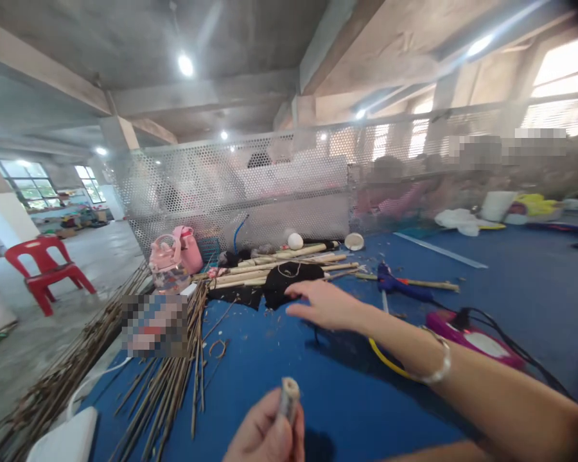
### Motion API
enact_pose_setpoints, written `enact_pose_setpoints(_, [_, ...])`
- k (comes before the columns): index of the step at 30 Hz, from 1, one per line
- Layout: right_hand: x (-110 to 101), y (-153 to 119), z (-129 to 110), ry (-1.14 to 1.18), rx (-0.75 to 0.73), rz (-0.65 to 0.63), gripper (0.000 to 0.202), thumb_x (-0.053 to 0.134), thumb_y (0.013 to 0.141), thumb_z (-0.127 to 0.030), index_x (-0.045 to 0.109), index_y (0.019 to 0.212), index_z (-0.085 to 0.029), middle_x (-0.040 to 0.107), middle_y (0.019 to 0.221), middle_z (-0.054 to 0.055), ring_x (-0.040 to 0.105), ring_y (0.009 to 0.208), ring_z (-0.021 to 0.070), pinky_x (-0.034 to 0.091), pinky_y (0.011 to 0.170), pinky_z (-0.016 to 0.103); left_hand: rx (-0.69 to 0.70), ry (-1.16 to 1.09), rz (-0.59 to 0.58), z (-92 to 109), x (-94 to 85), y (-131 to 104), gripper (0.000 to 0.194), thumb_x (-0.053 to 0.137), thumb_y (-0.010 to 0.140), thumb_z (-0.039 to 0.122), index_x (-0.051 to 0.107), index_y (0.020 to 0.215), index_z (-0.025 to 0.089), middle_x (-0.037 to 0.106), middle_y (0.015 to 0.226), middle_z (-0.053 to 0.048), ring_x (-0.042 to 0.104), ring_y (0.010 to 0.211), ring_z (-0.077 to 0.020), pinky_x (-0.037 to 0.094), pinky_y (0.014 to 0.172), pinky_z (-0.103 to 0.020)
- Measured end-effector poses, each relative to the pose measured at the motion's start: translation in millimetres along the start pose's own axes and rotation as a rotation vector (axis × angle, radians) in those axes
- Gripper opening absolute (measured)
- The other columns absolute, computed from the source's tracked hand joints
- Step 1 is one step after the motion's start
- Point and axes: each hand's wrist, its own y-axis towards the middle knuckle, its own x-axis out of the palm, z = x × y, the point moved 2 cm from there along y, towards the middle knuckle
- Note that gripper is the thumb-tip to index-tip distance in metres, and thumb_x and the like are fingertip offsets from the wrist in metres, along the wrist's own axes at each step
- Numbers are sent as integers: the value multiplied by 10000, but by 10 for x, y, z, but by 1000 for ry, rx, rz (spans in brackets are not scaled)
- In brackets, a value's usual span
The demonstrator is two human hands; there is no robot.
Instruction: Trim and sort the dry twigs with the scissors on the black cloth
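Observation:
My left hand [270,427], low in the middle, is closed round a short cylindrical piece [289,398] with a greyish side and a pale end that looks hollow. The piece stands upright between thumb and fingers. My right hand [325,305] reaches across the blue table with its fingers apart, holding nothing that I can see. Its fingertips are at the near right side of a black cloth [277,289], but I cannot tell whether they touch it. A thin pale ring [289,271] lies on the cloth. Pale sticks [238,279] lie behind and beside the cloth.
Thin brown twigs [173,391] spread over the table's left side near a pink bottle [189,250] and a clear jug [167,269]. To the right lie a purple glue gun [404,287], cables and a magenta device [476,340]. A perforated metal screen [289,218] stands behind.

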Motion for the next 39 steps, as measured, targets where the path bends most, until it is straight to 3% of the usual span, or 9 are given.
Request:
enact_pose_setpoints(4, [310, -1088, -836, 733, -293, -208, 500, 581, 770, -468, 548, 1186, -191, 637, 1037, 56, 584, 910, 181, 454, 804, 262, 226, -139, -229, 461, 439, -310, 290, 576, 783, 495, 486, 800, 219, 306, 509, 91, 149, 340, -7, 182, 310, -109])
enact_pose_setpoints(9, [783, -1760, -1224, 1188, -181, -130, 493, 485, 779, -593, 586, 1081, -217, 560, 764, 15, 473, 604, 120, 437, 567, 237, 476, -110, -85, 604, 817, -591, 317, 626, 739, 504, 524, 820, 215, 380, 517, 73, 317, 390, -38, 327, 381, -140])
enact_pose_setpoints(11, [725, -1870, -1147, 1081, -117, -14, 403, 505, 802, -510, 599, 1079, -233, 561, 766, 14, 478, 630, 129, 437, 590, 245, 544, -23, 16, 596, 782, -690, 425, 607, 719, 572, 573, 943, 213, 569, 673, 1, 549, 626, -117, 470, 591, -231])
enact_pose_setpoints(14, [372, -2008, -908, 725, -125, 166, 347, 468, 848, -423, 614, 1105, -241, 619, 858, 31, 543, 757, 171, 456, 689, 270, 468, 22, 72, 611, 558, -767, 734, 348, 710, 775, 587, 1088, 193, 633, 1066, -113, 560, 1018, -247, 439, 858, -388])
enact_pose_setpoints(19, [-181, -2097, -553, 161, -129, 344, 386, 452, 876, -400, 591, 1181, -207, 674, 945, 63, 608, 820, 191, 466, 741, 275, 96, 215, -19, 698, 303, -674, 885, 96, 759, 762, 673, 771, 91, 679, 773, -146, 631, 763, -223, 439, 786, -358])
enact_pose_setpoints(24, [-455, -2117, -571, -309, -403, 412, 311, 419, 918, -348, 601, 1149, -248, 648, 798, 40, 576, 718, 141, 420, 653, 241, -225, 364, -236, 734, 442, -619, 908, 79, 726, 791, 654, 644, 93, 642, 612, -135, 613, 601, -212, 442, 677, -343])
enact_pose_setpoints(30, [-738, -2058, -604, -657, -526, 432, 316, 337, 950, -258, 623, 1073, -313, 621, 727, 17, 505, 667, 133, 330, 639, 281, -532, 497, -404, 484, 463, -677, 908, 148, 621, 876, 657, 648, 125, 629, 603, -125, 573, 569, -208, 423, 633, -337])
enact_pose_setpoints(35, [-716, -1908, -559, -654, -606, 316, 305, 317, 960, -282, 611, 1037, -300, 572, 677, 0, 473, 631, 118, 296, 624, 286, -532, 708, -531, 425, 475, -676, 546, 547, 637, 704, 565, 454, 189, 583, 509, -63, 540, 542, -190, 411, 629, -317])
enact_pose_setpoints(39, [-601, -1825, -512, -711, -614, 277, 288, 353, 943, -380, 618, 941, -267, 511, 610, -15, 428, 570, 105, 265, 577, 282, -364, 1124, -395, 460, 484, -678, 490, 500, 782, 506, 581, 416, 191, 563, 432, -26, 461, 441, -126, 356, 521, -246])
